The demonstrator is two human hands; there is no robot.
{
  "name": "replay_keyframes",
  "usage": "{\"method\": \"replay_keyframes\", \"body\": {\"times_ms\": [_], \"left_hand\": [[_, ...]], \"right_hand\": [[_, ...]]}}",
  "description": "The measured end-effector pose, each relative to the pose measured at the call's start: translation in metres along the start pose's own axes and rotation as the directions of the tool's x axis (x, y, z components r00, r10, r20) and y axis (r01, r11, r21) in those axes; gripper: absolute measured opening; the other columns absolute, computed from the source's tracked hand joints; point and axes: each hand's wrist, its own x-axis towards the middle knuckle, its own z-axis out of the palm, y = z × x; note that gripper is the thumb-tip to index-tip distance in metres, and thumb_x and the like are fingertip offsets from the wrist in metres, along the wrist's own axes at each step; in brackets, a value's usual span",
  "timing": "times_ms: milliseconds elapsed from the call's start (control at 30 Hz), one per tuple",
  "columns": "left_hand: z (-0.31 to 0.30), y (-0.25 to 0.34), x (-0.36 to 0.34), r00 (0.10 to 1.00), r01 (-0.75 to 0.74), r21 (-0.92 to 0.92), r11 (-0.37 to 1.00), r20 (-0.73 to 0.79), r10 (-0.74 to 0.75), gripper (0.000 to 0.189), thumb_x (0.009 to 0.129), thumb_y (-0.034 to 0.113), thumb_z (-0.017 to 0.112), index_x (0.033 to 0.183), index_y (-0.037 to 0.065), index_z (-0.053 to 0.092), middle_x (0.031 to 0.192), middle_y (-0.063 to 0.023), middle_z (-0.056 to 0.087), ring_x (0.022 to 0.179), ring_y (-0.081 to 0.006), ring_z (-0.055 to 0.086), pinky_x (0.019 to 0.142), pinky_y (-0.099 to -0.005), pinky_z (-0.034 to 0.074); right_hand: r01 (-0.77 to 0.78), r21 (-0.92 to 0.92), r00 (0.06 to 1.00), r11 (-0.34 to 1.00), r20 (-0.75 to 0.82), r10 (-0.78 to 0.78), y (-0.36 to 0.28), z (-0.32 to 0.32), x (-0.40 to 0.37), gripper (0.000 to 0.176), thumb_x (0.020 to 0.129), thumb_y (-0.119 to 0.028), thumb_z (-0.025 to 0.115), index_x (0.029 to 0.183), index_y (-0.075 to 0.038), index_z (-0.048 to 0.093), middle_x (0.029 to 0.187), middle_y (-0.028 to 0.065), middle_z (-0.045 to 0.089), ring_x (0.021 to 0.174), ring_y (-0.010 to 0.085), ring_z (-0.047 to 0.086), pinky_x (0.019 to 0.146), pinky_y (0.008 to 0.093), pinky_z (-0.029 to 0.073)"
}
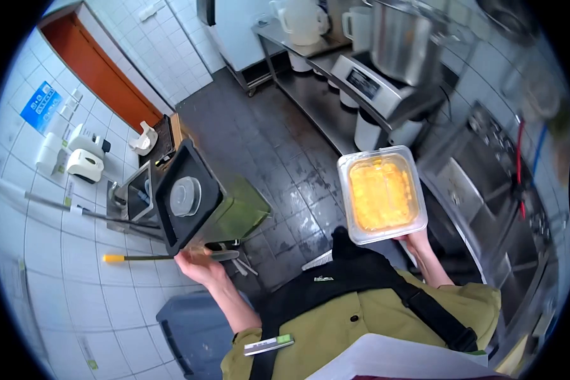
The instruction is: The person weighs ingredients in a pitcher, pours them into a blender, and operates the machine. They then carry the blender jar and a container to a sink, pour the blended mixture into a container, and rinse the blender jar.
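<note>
My right hand (417, 246) supports a clear square plastic tub (354, 231) from below and the near side. Yellow-orange chunks (383, 193) fill it under a transparent lid. Off to the left, my left hand (199, 267) has its fingers closed at the near corner of a black tray (178, 235). A translucent round lid (183, 195) lies on that tray. Just beyond the tray stands a greenish see-through container (237, 212). A rod with a yellow end (114, 258) shows behind my left hand.
A steel pot (405, 41) stands on a device with a display (364, 82) at the upper right. Steel sinks (459, 180) run along the right side. Soap dispensers (84, 166) hang on the left wall. A blue-grey bin (202, 329) is low at left; the tiled floor (304, 196) looks wet.
</note>
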Motion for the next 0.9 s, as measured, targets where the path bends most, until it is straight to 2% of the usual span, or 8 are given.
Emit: {"method": "replay_keyframes", "body": {"times_ms": [133, 167, 200, 267, 333, 367, 600, 900], "left_hand": [[0.088, -0.044, 0.126, 0.993, -0.024, 0.001, 1.000, -0.117, 0.024, 0.025, 0.086, 0.028, 0.037, 0.079, 0.008, 0.051, 0.065, -0.0027, 0.052, 0.049, -0.0129, 0.045, 0.042, -0.0238, 0.035], [0.105, -0.055, 0.159, 0.991, -0.032, 0.018, 0.999, -0.132, 0.034, 0.026, 0.086, 0.028, 0.037, 0.079, 0.008, 0.051, 0.065, -0.0026, 0.051, 0.049, -0.0128, 0.045, 0.042, -0.0241, 0.035], [0.116, -0.067, 0.194, 0.988, -0.041, 0.037, 0.998, -0.150, 0.046, 0.026, 0.086, 0.029, 0.037, 0.078, 0.008, 0.051, 0.065, -0.0024, 0.051, 0.049, -0.0128, 0.045, 0.042, -0.0245, 0.035], [0.139, -0.097, 0.268, 0.971, -0.086, 0.034, 0.996, -0.221, 0.091, 0.025, 0.086, 0.029, 0.038, 0.081, 0.008, 0.052, 0.068, -0.0021, 0.053, 0.051, -0.0124, 0.047, 0.041, -0.0237, 0.035], [0.165, -0.116, 0.337, 0.958, -0.137, 0.059, 0.989, -0.245, 0.148, 0.026, 0.086, 0.031, 0.040, 0.086, 0.008, 0.052, 0.075, -0.0032, 0.056, 0.052, -0.0123, 0.050, 0.040, -0.0220, 0.036], [0.184, -0.122, 0.372, 0.961, -0.141, 0.059, 0.988, -0.233, 0.151, 0.025, 0.087, 0.028, 0.038, 0.082, 0.008, 0.053, 0.072, -0.0005, 0.055, 0.054, -0.0125, 0.048, 0.042, -0.0249, 0.035], [0.271, -0.195, 0.638, 0.977, -0.167, 0.077, 0.983, -0.118, 0.175, 0.026, 0.087, 0.031, 0.041, 0.094, 0.009, 0.054, 0.083, -0.0018, 0.057, 0.062, -0.0112, 0.051, 0.041, -0.0230, 0.037], [0.319, -0.302, 0.968, 0.895, -0.325, -0.018, 0.945, -0.328, 0.302, 0.029, 0.088, 0.030, 0.036, 0.091, 0.007, 0.054, 0.085, -0.0043, 0.058, 0.061, -0.0139, 0.053, 0.040, -0.0235, 0.036]], "right_hand": [[0.103, -0.061, 0.978, 0.993, 0.188, -0.090, -0.025, 0.117, 0.168, 0.021, 0.082, -0.007, 0.045, 0.099, 0.003, 0.053, 0.082, 0.0112, 0.060, 0.057, 0.0188, 0.060, 0.040, 0.0270, 0.049], [0.105, -0.016, 0.989, 0.994, 0.103, -0.103, -0.031, 0.157, 0.207, 0.020, 0.082, -0.006, 0.046, 0.097, 0.002, 0.054, 0.080, 0.0097, 0.060, 0.054, 0.0163, 0.058, 0.039, 0.0251, 0.046], [-0.032, -0.065, 0.983, 0.997, 0.178, 0.044, -0.060, 0.199, 0.234, 0.021, 0.081, -0.008, 0.047, 0.099, 0.002, 0.053, 0.079, 0.0096, 0.060, 0.054, 0.0156, 0.058, 0.041, 0.0244, 0.047], [-0.022, -0.100, 0.982, 0.995, 0.185, 0.040, -0.086, 0.287, 0.297, 0.022, 0.082, -0.011, 0.046, 0.101, 0.000, 0.052, 0.079, 0.0093, 0.060, 0.054, 0.0152, 0.058, 0.042, 0.0246, 0.047], [-0.049, -0.030, 0.898, 0.998, 0.437, 0.057, -0.076, 0.337, 0.384, 0.023, 0.083, -0.014, 0.045, 0.102, -0.002, 0.051, 0.079, 0.0097, 0.060, 0.057, 0.0159, 0.060, 0.042, 0.0256, 0.049], [-0.040, -0.108, 0.963, 0.993, 0.262, 0.067, -0.094, 0.395, 0.393, 0.025, 0.084, -0.015, 0.043, 0.105, -0.003, 0.050, 0.083, 0.0091, 0.060, 0.062, 0.0157, 0.061, 0.044, 0.0245, 0.050], [-0.100, -0.225, 0.925, 0.969, 0.338, 0.174, -0.111, 0.639, 0.600, 0.033, 0.087, -0.019, 0.039, 0.116, -0.003, 0.041, 0.095, 0.0112, 0.059, 0.069, 0.0179, 0.062, 0.048, 0.0243, 0.053], [-0.020, -0.314, 0.849, 0.949, 0.496, 0.182, -0.130, 0.984, 0.846, 0.032, 0.087, -0.018, 0.040, 0.115, -0.002, 0.042, 0.095, 0.0125, 0.058, 0.069, 0.0176, 0.062, 0.046, 0.0235, 0.053]]}}
